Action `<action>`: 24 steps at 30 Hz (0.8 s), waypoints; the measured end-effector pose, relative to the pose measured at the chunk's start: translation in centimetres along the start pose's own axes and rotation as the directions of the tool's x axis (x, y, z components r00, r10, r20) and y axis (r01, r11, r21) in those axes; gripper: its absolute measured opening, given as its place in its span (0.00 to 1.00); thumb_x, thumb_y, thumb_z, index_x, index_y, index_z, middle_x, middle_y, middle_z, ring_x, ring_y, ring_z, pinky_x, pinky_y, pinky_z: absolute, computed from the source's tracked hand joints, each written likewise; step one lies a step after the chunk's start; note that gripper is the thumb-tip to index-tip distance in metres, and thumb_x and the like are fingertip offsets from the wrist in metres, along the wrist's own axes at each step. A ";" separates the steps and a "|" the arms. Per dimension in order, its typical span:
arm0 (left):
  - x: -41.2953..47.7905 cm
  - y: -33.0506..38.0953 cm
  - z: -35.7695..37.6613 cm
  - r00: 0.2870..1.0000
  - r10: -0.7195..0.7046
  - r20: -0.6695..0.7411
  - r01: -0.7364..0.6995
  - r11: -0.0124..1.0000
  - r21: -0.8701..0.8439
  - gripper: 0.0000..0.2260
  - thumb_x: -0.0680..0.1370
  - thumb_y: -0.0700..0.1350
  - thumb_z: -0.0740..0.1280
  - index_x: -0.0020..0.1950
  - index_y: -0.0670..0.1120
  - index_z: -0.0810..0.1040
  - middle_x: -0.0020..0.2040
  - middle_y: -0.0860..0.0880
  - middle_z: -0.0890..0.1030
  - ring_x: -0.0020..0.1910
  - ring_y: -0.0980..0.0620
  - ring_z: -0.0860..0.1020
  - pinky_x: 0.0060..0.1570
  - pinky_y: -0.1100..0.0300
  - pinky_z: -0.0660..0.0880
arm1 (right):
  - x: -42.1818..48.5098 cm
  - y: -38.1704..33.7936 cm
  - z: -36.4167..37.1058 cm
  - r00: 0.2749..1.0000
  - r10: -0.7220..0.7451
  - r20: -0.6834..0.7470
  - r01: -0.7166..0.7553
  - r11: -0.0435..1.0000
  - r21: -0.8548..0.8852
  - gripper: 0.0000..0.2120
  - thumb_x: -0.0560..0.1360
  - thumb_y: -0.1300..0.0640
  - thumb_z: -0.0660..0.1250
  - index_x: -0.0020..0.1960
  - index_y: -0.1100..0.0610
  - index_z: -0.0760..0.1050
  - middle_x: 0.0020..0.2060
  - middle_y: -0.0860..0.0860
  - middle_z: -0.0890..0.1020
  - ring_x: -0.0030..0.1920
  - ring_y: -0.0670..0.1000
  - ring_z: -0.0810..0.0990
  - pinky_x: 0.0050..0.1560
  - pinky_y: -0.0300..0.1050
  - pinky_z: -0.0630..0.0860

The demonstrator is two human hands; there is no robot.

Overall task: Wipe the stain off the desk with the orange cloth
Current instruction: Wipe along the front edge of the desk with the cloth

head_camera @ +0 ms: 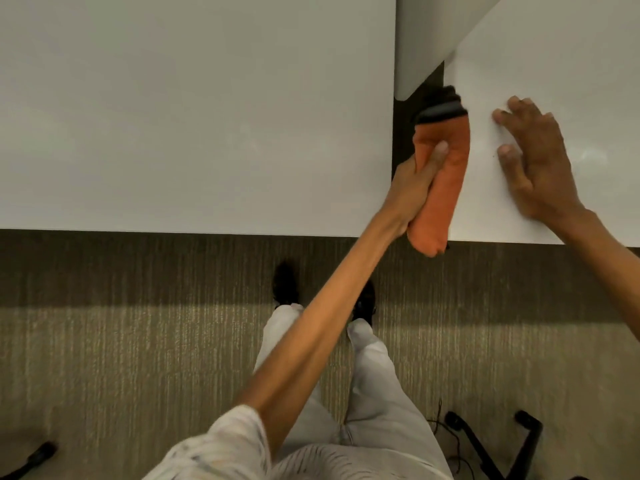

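Two hands at work: your left hand (414,190) grips the folded orange cloth (450,178), your right hand (540,161) lies flat on the white right-hand desk (554,64).
Left thumb clamps the cloth from above; the other fingers are hidden under it. The cloth runs along that desk's left edge, dark grey far end, near end overhanging the front corner. Right fingers are straight and spread, grasping nothing, just beside the cloth. A second white desk (173,116) sits left, across a dark gap.
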State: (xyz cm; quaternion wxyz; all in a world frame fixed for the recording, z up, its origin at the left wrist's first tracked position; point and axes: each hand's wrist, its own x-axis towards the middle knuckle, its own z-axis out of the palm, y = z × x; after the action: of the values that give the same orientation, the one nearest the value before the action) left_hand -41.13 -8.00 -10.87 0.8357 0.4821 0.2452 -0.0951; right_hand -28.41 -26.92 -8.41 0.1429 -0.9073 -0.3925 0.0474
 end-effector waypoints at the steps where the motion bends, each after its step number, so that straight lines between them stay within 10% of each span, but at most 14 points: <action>1: -1.8 -1.7 0.2 0.999 -0.018 0.031 0.019 0.999 -0.034 0.14 0.84 0.53 0.59 0.63 0.46 0.75 0.47 0.50 0.82 0.40 0.59 0.83 0.39 0.67 0.79 | 0.0 0.0 0.0 1.000 0.001 -0.001 -0.001 1.000 0.001 0.23 0.86 0.49 0.50 0.80 0.50 0.59 0.80 0.49 0.59 0.81 0.49 0.53 0.80 0.59 0.49; 11: -3.1 -2.5 0.6 0.988 -0.120 0.101 0.134 0.981 -0.142 0.15 0.85 0.54 0.54 0.57 0.45 0.73 0.44 0.46 0.79 0.40 0.51 0.79 0.44 0.57 0.79 | 0.0 -0.4 -0.6 1.000 0.001 0.008 -0.001 0.999 0.048 0.22 0.87 0.53 0.48 0.80 0.51 0.59 0.80 0.51 0.60 0.81 0.49 0.53 0.81 0.57 0.47; 24: -4.8 -5.7 2.5 0.967 -0.181 -0.178 0.155 0.976 -0.152 0.22 0.84 0.58 0.52 0.64 0.44 0.75 0.44 0.50 0.81 0.37 0.57 0.83 0.38 0.64 0.79 | -0.2 -0.4 -0.7 1.000 0.002 0.017 -0.003 0.998 0.062 0.23 0.86 0.51 0.47 0.80 0.50 0.59 0.80 0.51 0.59 0.81 0.49 0.53 0.81 0.51 0.44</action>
State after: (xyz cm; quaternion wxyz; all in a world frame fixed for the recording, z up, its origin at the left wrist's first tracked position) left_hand -46.68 -13.48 -11.77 0.8282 0.4080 0.3703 -0.1021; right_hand -28.65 -26.98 -7.65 0.1678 -0.9025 -0.3907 0.0675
